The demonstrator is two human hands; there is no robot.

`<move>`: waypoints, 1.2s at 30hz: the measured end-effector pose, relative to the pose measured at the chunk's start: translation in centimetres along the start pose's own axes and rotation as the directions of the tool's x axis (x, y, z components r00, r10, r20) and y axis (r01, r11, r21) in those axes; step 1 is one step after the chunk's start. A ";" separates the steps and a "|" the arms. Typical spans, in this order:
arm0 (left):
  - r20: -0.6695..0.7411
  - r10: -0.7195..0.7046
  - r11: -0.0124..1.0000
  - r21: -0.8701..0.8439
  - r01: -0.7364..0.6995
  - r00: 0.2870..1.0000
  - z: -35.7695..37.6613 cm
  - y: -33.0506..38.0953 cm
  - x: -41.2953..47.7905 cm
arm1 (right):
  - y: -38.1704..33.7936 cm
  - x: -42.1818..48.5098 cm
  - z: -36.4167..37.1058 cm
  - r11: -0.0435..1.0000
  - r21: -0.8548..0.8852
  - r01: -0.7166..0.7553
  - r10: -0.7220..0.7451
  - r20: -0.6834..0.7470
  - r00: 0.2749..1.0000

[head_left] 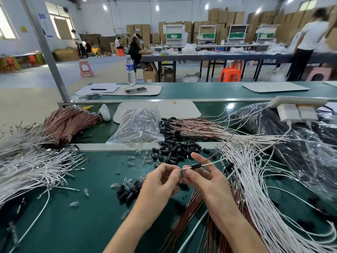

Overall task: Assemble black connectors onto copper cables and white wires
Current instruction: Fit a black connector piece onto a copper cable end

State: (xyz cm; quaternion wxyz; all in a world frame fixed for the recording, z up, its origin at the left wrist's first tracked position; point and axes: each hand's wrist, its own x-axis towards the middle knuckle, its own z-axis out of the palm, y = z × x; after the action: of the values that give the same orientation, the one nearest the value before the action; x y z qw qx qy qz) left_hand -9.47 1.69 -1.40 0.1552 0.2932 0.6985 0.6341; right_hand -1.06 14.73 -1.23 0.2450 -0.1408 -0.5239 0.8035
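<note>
Over the green desk [82, 207], just in front of the loose heap of black connectors [175, 151], both hands are busy on one piece. The left hand [160, 177] pinches the end of a white wire [217, 162] between thumb and fingertips. The right hand [206, 179] pinches it from the other side, and the two thumbs nearly meet at a small metal terminal [181, 173]. One black connector [196, 166] sits threaded on the wire just above the right fingers, and a copper cable [211, 157] rises away beside it.

It's all light stuff. The wire is thin, limp and smooth-sheathed, so I'd say it wants holding close behind the terminal or it will buckle. The connector looks like a short, hard, matte plastic sleeve, easy to slide and easy to drop. The terminal is the delicate bit, thin bent metal.

Around them lie tiny clear glass bulbs [131, 158], a crinkly plastic bag [138, 125], tied copper bundles [69, 123] and finished pieces [191, 126] fanned in a row.
</note>
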 end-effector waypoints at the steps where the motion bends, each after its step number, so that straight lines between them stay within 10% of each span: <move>1: 0.000 -0.004 1.000 0.001 0.004 1.000 0.0 0.0 0.0 | 0.0 0.0 0.0 1.000 -0.009 0.003 -0.003 -0.002 1.000; 36: -0.031 0.023 0.999 0.030 -0.022 0.999 0.1 0.8 -0.6 | 0.2 -0.5 0.7 0.980 -0.198 0.017 -0.009 0.044 0.999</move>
State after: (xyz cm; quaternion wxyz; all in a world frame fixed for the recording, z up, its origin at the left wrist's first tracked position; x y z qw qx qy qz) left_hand -8.75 1.45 -0.72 0.1330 0.2934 0.7068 0.6299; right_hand -0.98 13.88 -1.10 0.2237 -0.1440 -0.6075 0.7485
